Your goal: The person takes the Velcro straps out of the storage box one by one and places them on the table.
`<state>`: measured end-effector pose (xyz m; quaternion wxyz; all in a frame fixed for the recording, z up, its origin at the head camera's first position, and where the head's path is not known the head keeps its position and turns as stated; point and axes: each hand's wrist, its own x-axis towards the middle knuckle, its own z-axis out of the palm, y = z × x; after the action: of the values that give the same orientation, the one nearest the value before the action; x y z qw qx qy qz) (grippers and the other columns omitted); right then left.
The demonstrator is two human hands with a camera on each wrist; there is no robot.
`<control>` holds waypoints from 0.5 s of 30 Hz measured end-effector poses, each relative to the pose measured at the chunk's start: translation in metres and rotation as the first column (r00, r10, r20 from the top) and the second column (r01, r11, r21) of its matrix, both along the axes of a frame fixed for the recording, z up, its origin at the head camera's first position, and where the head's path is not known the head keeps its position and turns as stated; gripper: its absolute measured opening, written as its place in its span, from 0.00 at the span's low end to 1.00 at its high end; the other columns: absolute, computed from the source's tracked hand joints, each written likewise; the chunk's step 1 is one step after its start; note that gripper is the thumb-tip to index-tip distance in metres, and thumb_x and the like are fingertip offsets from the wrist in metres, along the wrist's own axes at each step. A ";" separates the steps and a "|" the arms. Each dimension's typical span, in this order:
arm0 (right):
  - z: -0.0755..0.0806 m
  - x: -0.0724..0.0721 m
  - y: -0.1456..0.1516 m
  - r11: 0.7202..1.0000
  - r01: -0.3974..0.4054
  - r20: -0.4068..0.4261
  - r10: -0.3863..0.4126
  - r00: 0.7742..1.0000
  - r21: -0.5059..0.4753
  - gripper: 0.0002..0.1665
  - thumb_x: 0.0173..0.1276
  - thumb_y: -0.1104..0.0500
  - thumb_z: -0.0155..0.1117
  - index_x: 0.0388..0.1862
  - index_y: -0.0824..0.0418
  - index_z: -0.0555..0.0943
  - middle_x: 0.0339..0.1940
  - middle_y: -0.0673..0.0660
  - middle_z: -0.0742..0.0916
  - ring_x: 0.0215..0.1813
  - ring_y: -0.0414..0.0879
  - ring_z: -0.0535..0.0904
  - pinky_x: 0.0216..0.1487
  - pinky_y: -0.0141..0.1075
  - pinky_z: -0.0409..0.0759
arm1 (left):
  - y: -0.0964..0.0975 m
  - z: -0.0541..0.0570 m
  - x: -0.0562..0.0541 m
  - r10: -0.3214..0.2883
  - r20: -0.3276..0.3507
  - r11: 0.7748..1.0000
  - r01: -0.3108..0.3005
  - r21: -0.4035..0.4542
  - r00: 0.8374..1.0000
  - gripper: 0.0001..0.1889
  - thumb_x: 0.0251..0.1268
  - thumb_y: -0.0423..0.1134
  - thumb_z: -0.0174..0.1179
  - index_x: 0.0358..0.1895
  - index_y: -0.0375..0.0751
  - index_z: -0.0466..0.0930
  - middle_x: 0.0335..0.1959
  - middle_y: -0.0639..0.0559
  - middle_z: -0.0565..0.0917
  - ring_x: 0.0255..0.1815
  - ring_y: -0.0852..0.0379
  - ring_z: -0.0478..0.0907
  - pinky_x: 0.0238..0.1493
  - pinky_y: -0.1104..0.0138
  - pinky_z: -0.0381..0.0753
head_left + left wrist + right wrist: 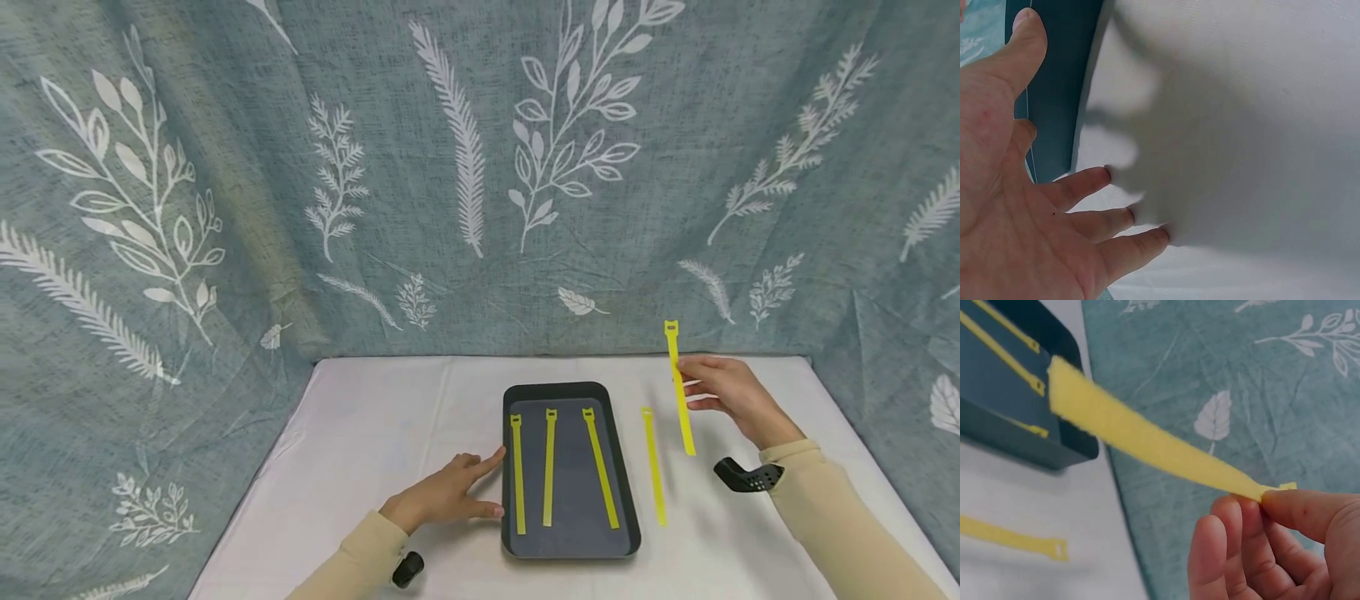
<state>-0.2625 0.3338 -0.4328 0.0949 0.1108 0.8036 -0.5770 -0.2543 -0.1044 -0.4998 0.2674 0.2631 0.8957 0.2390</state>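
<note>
Between thumb and fingers, my right hand [731,396] pinches a yellow hook-and-loop cable tie [681,400], held up over the table to the right of the tray. In the right wrist view the cable tie [1141,440] stretches from the fingertips toward the camera. My left hand [450,492] touches the left wall of a dark rectangular tray [562,546], its fingers spread. The left wrist view shows this hand [1035,206] with thumb and index finger at the tray wall [1060,87]. Three yellow cable ties [550,467] lie apart inside the tray, running lengthwise.
Another yellow cable tie [654,467] lies on the white tablecloth [360,442] just right of the tray. A blue-green curtain [465,167] with white leaf prints hangs behind the table and along both sides. Black bands show on both wrists.
</note>
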 end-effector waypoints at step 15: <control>-0.025 0.008 0.010 1.000 0.016 0.061 -0.015 0.998 -0.015 0.40 0.79 0.41 0.55 0.74 0.72 0.66 0.40 0.43 0.84 0.40 0.35 0.81 0.44 0.34 0.86 | 0.001 0.000 -0.001 -0.006 -0.008 1.000 0.006 0.001 1.000 0.47 0.64 0.58 0.67 0.82 0.55 0.52 0.76 0.29 0.61 0.75 0.33 0.65 0.68 0.38 0.70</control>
<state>-0.2548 0.3439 -0.4574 0.1159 0.1338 0.7949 -0.5804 -0.2551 -0.1035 -0.4995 0.2646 0.2666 0.8958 0.2375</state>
